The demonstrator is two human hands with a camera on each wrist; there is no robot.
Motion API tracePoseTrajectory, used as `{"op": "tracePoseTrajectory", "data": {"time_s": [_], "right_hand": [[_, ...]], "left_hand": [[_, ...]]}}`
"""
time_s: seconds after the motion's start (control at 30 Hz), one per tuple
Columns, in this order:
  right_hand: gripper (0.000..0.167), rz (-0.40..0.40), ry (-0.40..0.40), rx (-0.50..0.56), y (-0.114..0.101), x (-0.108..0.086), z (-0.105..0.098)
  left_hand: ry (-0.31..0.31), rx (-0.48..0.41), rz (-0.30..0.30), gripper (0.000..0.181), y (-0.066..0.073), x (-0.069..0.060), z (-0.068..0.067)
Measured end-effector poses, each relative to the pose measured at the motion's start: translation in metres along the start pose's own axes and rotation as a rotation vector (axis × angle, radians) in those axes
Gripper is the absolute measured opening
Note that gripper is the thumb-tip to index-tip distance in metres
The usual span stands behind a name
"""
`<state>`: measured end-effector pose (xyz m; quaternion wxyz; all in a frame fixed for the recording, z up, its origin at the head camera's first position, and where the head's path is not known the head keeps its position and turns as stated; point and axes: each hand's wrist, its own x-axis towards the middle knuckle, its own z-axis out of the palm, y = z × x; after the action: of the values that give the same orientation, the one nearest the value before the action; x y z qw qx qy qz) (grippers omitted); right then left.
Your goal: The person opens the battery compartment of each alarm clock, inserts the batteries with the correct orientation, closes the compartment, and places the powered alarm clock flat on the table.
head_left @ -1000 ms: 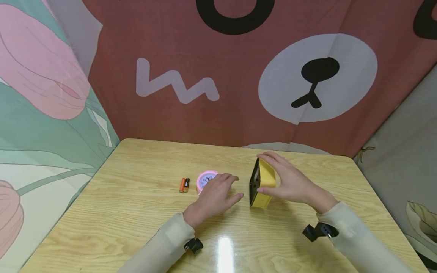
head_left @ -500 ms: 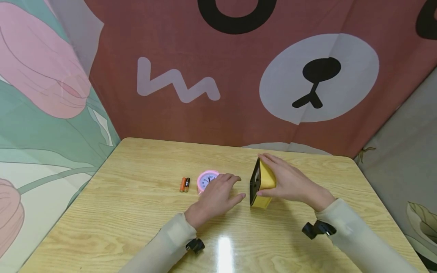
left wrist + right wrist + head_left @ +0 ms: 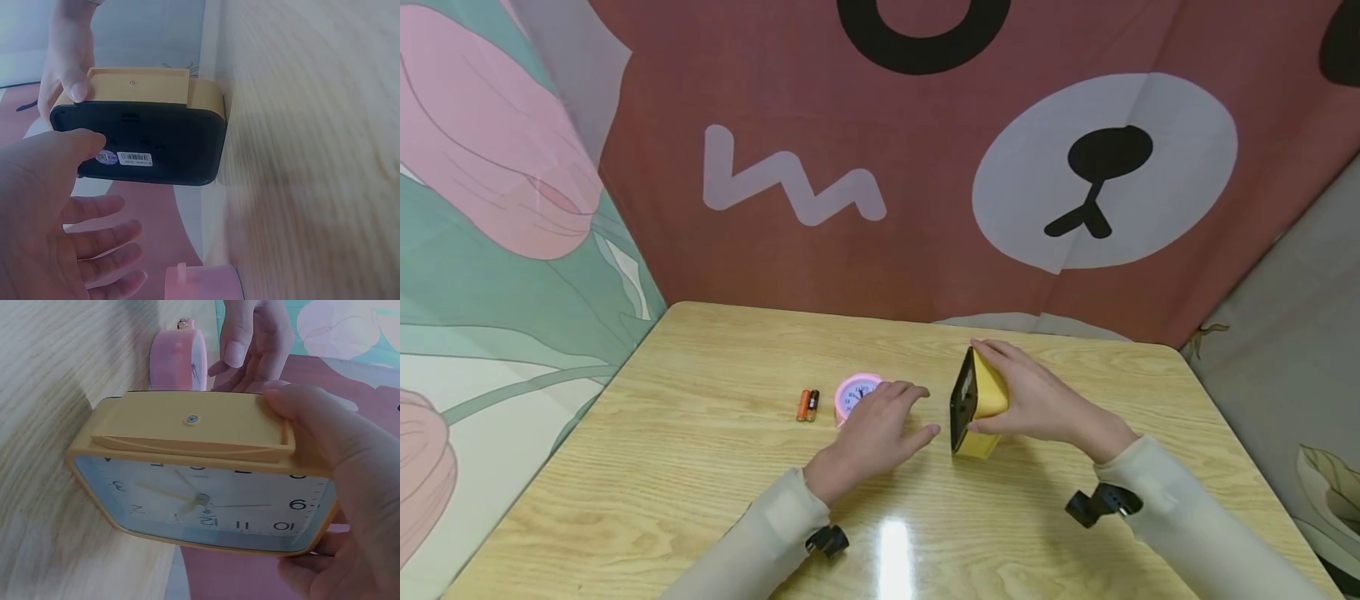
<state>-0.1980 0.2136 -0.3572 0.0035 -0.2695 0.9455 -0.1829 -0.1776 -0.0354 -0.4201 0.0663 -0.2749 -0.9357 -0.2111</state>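
A yellow alarm clock [image 3: 990,392] stands on one end on the table, its black back [image 3: 147,147] facing left. My right hand [image 3: 1048,404] grips its upper end, the thumb on the underside and the fingers on the other side. In the right wrist view the white dial [image 3: 219,506] shows numerals and hands. My left hand [image 3: 872,433] hovers to the left of the clock, fingers apart and holding nothing; in the head view there is a gap between them. It partly covers a pink round clock [image 3: 852,390] in the head view.
An orange battery [image 3: 803,405] and a black-and-orange battery [image 3: 813,405] lie side by side left of the pink clock. The wooden table [image 3: 700,467] meets a patterned cloth backdrop [image 3: 775,267] at the back. Black wrist cameras sit on both sleeves.
My right hand has settled slightly lower on the yellow clock since one second ago. The left hand and the clocks stay almost where they were.
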Motion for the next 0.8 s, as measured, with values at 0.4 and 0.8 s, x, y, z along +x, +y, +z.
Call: {"op": "tracePoseTrajectory", "data": {"time_s": [0.4,0.8], "right_hand": [[0.112,-0.005,0.105,0.113,0.014,-0.008,0.012],[0.118,0.022,0.139,0.193,0.029,-0.018,0.019]], "left_hand": [[0.012,-0.014,-0.014,0.052,-0.005,-0.001,0.003],[0.042,0.008,-0.029,0.051,-0.014,-0.005,-0.006]]}}
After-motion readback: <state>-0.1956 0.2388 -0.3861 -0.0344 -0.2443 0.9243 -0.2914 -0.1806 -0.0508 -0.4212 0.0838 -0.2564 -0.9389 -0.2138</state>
